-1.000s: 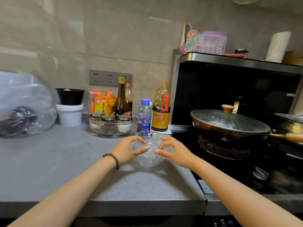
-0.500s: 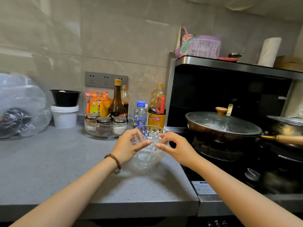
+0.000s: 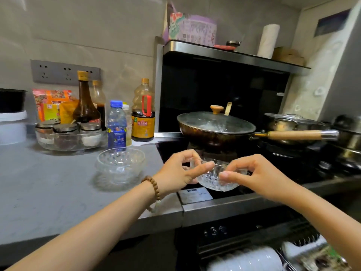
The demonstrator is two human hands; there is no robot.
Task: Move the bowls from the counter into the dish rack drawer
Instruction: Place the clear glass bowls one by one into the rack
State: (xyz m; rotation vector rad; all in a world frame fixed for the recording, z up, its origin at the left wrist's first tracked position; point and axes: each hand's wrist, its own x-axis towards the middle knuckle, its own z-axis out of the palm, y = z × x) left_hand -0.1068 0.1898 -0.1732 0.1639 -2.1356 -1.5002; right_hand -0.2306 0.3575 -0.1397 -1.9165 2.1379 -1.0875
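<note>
A clear cut-glass bowl hangs in the air over the stove's front edge. My left hand pinches its left rim and my right hand pinches its right rim. A second clear glass bowl stands on the grey counter to the left, apart from both hands. At the bottom right the dish rack drawer stands open below the stove, with white dishes standing in it.
A lidded wok with a wooden handle sits on the stove behind the held bowl, more pots to its right. Sauce bottles, a water bottle and a glass spice tray line the counter's back.
Both hands lifted the top glass bowl off the one beneath it and carried it right, over the stove's front. The lower bowl stayed on the counter. The view swung right and down.
</note>
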